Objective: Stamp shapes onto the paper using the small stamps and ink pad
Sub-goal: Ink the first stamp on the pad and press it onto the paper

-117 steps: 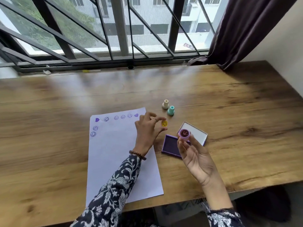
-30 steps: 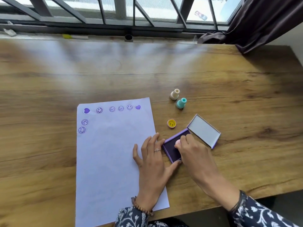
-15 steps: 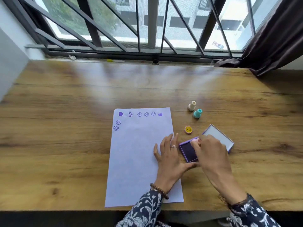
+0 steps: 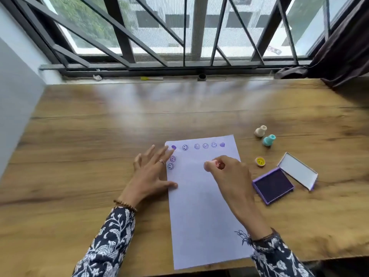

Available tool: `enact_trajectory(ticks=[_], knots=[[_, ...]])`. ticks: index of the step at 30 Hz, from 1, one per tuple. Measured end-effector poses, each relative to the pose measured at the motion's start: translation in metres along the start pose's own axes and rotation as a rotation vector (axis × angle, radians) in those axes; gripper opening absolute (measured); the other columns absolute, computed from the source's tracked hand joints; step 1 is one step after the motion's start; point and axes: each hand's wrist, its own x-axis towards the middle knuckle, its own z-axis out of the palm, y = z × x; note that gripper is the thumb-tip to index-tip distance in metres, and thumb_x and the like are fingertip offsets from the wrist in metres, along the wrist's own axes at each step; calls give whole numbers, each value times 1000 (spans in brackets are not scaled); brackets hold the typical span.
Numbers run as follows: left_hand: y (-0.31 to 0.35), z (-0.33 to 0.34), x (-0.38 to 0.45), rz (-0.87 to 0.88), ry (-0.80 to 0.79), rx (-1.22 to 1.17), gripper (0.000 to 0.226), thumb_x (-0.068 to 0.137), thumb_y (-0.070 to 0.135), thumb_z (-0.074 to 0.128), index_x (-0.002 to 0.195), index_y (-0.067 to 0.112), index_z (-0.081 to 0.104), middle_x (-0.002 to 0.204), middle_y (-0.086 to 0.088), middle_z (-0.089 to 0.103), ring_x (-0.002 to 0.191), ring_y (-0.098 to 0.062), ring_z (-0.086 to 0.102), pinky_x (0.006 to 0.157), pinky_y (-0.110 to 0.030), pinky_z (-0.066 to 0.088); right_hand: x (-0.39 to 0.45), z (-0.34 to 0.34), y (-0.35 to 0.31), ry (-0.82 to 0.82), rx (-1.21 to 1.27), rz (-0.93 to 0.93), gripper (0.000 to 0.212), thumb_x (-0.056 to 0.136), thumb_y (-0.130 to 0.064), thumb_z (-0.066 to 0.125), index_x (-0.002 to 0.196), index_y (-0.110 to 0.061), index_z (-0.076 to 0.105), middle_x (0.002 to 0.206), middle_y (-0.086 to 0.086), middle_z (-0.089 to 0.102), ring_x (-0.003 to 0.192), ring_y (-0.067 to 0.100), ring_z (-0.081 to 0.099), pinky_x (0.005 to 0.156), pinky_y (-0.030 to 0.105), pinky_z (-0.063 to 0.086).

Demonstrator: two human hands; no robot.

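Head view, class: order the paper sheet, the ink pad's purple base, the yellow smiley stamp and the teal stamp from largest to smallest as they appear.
1. Paper sheet
2. Ink pad base
3. Teal stamp
4. Yellow smiley stamp, though these two stamps look nearly alike.

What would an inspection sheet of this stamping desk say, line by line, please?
Surface: wooden desk, bare wood showing.
Job's things: paper with purple prints along its top and left edges; open ink pad; yellow stamp, cream stamp and teal stamp standing to the right of the paper.
Clutter: small scraps on the window sill.
Hands: left hand flat, fingers spread, on the paper's left edge; right hand pinches a pink stamp over the paper.
Cables: nothing seen.
Surroundings: barred window, dark curtain at right.
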Motion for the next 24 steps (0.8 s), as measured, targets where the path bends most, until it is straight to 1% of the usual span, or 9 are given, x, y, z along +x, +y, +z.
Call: enact_trajectory(ticks=[2, 5, 9, 13, 15, 20, 24], knots=[[-6, 3, 7, 38, -49, 11, 100, 65, 65, 65, 142, 41, 7, 155, 16, 9, 142, -14, -7, 109, -45, -10, 4, 18, -7, 29, -9, 16, 17, 78, -29, 58, 77, -15, 66, 72, 4, 69, 71, 25, 60, 61, 32, 42], [-12, 8, 9, 75, -19, 29, 99, 65, 71, 59, 144, 37, 9, 154, 18, 10, 142, -12, -5, 109, -43, -12, 10, 42, -15, 79, -32, 14, 16, 81, -25, 54, 78, -13, 64, 73, 5, 68, 70, 24, 59, 59, 27, 36], [-15, 11, 8, 105, 20, 34, 98, 65, 73, 56, 144, 36, 11, 153, 19, 10, 142, -12, -1, 107, -37, -12, 14, 66, -27, 111, -82, -16, 16, 84, -23, 52, 80, -11, 63, 76, 7, 68, 71, 27, 59, 60, 27, 34], [-15, 10, 8, 100, 8, 19, 98, 65, 72, 56, 144, 36, 11, 154, 19, 10, 142, -12, 0, 107, -39, -12, 10, 78, -32, 117, -175, -86, 18, 88, -20, 49, 87, -7, 61, 85, 12, 67, 76, 31, 61, 65, 33, 42], [-15, 10, 8, 98, -1, 18, 98, 65, 72, 55, 144, 35, 11, 154, 19, 9, 142, -12, 0, 107, -40, -12, 11, 80, -32, 107, -252, -111, 20, 91, -21, 46, 92, -7, 60, 90, 13, 66, 79, 31, 61, 67, 33, 43], [-14, 8, 8, 91, -11, 0, 98, 65, 72, 56, 144, 35, 11, 154, 18, 10, 142, -11, -1, 108, -42, -11, 14, 81, -30, 104, -385, -150, 27, 95, -23, 39, 98, -6, 60, 97, 13, 62, 82, 31, 61, 66, 32, 42], [-13, 6, 6, 84, -18, -1, 98, 65, 72, 56, 144, 35, 9, 154, 19, 8, 142, -11, -2, 109, -43, -10, 15, 82, -30, 114, -391, -161, 26, 95, -21, 43, 94, -3, 61, 92, 17, 61, 76, 35, 61, 60, 30, 34]])
